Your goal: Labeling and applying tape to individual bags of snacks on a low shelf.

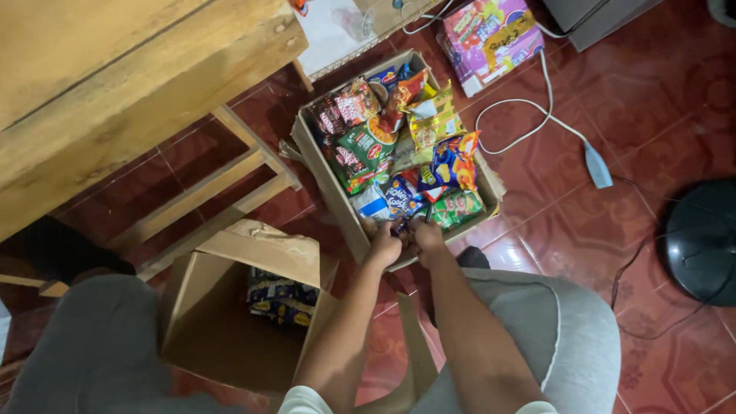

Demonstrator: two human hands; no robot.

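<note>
An open cardboard box (320,172) on the red tiled floor is packed with several colourful snack packets (399,146). My left hand (383,244) and my right hand (426,234) meet at the box's near edge, fingers curled around a small dark item between them; what it is I cannot tell. Both forearms reach down from between my grey-clad knees. A second, smaller cardboard box (211,322) stands open by my left knee with a dark blue and yellow packet (280,299) inside.
A wooden table (115,84) with a lower rail (207,192) stands at the left. A white cable (529,115) with a plug runs across the floor on the right. A pink carton (487,34) lies beyond the box; a black round fan base (701,241) sits far right.
</note>
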